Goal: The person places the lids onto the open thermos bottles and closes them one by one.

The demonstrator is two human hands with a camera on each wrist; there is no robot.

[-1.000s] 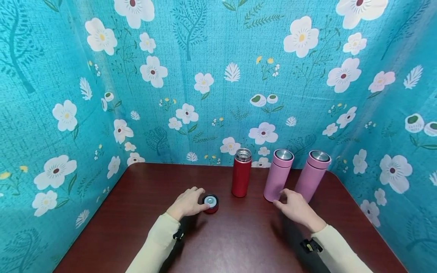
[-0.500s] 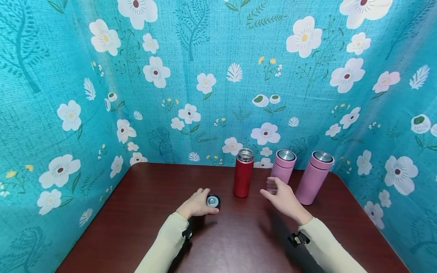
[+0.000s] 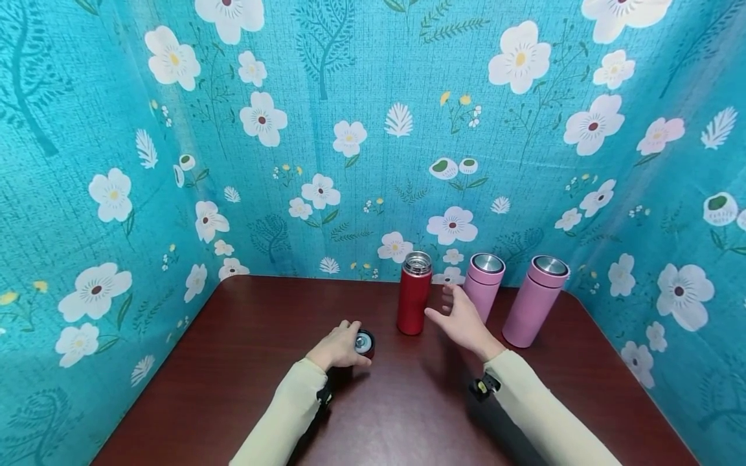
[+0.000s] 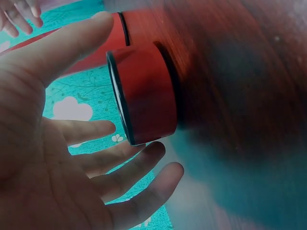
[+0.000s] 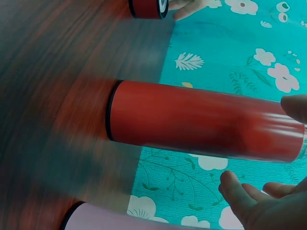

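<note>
A red thermos bottle [image 3: 414, 301] stands upright on the table, its steel mouth uncovered. My right hand [image 3: 464, 323] is just right of it, fingers spread; in the right wrist view thumb and fingers lie either side of the red body, with a gap below it. The red lid [image 3: 365, 343] lies on the table to the left, its pale inside facing up. Around it is my left hand [image 3: 338, 348], thumb on the near side and fingers on the far side. In the left wrist view the fingers stay loosely spread about the lid [image 4: 146, 93], not gripping it.
Two pink thermos bottles with steel-topped lids stand to the right, one [image 3: 482, 288] partly behind my right hand and one [image 3: 535, 304] farther right. A flowered blue cloth [image 3: 350, 162] hangs along the back and sides of the dark wooden table [image 3: 233, 375].
My right hand has moved left, from the nearer pink bottle to the red one. My left hand has shifted slightly right and now reaches around the lid.
</note>
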